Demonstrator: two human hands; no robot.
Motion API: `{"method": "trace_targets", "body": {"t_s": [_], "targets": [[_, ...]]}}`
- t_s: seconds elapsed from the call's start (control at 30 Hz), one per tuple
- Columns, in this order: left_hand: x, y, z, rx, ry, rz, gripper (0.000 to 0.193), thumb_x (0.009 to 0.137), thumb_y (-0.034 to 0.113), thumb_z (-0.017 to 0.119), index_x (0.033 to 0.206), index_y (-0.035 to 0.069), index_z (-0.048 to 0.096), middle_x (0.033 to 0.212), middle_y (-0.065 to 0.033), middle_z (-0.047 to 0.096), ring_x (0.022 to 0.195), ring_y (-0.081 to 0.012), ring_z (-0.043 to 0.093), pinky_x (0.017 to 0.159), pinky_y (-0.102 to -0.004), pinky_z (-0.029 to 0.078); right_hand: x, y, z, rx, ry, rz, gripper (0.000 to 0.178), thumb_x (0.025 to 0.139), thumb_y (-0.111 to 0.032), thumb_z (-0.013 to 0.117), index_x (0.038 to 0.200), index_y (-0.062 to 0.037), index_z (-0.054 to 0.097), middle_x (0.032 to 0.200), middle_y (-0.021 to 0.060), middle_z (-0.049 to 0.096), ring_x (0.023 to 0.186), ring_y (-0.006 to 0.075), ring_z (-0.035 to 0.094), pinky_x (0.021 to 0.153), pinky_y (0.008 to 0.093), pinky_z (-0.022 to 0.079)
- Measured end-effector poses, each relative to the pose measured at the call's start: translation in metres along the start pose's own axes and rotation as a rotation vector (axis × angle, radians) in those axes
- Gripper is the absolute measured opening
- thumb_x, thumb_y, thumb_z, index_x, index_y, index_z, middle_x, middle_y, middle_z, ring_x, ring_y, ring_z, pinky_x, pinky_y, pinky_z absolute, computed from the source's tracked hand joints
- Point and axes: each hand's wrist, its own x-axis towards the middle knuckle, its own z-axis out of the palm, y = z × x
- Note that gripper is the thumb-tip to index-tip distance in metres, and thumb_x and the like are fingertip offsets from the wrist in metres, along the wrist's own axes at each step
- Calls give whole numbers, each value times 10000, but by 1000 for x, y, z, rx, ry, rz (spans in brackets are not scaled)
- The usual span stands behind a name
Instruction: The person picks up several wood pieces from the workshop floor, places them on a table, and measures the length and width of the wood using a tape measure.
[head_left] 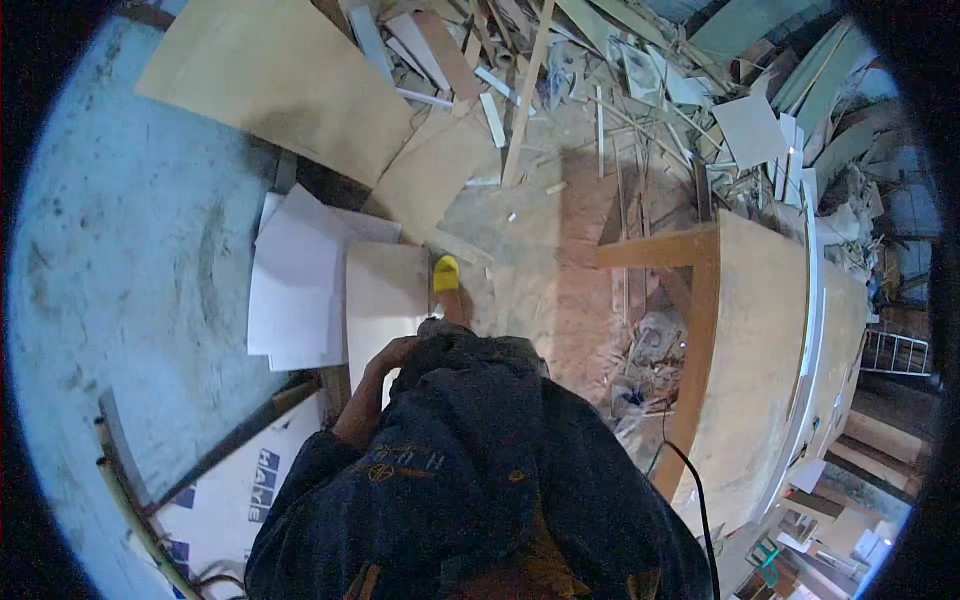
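My left hand (pixel 393 357) is low in front of my body, close against my dark jacket (pixel 470 440). Its fingers disappear behind the cloth, so I cannot make out whether it holds anything. Just beyond it stands a pale board (pixel 385 290), with a stack of white sheets (pixel 295 285) to its left. Whether the hand touches the board does not show. My right hand is out of sight, its arm covered by the jacket. One yellow shoe (pixel 446 273) shows on the floor ahead of me.
A workbench (pixel 765 350) with a wooden frame runs along my right, a black cable (pixel 700 480) beside it. Wood offcuts and scraps (pixel 660 90) cover the floor ahead. A large plywood sheet (pixel 290 80) leans at the far left, near a pale blue wall (pixel 130 250).
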Motion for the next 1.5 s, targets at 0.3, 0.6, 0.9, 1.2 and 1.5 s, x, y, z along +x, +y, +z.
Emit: {"method": "trace_targets", "body": {"t_s": [0.3,0.6,0.9,1.2,1.5], "targets": [[122,208,-180,84,-489,-123,587,989,513,416,1362,71,521,1277,-176,614,1182,-339,569,1023,-432,430,98,-303,-85,409,165,-451,281,956,-259,584,1141,-54,636,1053,132,667,925,288,639,788,401,514],[244,241,-174,-4,-608,264,627,980,531,455,1381,53,517,1366,-178,560,1265,-294,523,1063,-388,393,162,-281,-113,410,111,-299,280,958,-262,587,1168,-81,621,1061,94,660,915,245,640,769,373,516],[378,262,-225,-76,-626,-77,622,964,585,452,1377,130,548,1424,-100,522,1311,-281,478,1127,-390,320,194,-101,-202,638,38,230,284,960,-266,591,1196,-108,605,1069,55,653,905,203,642,749,345,517],[509,246,-263,86,-274,63,541,911,532,568,1267,130,638,1315,-134,600,1240,-342,526,1081,-445,372,236,-110,-387,1203,205,-23,339,956,-211,593,1290,-161,575,1101,29,660,882,173,660,649,299,509],[636,362,-281,-329,-253,-387,740,912,468,637,1457,19,417,1354,-153,551,1216,-246,538,1008,-354,430,244,-108,-352,870,169,3,375,976,-325,543,1213,-47,625,1151,75,667,1037,180,603,949,351,461]]}}
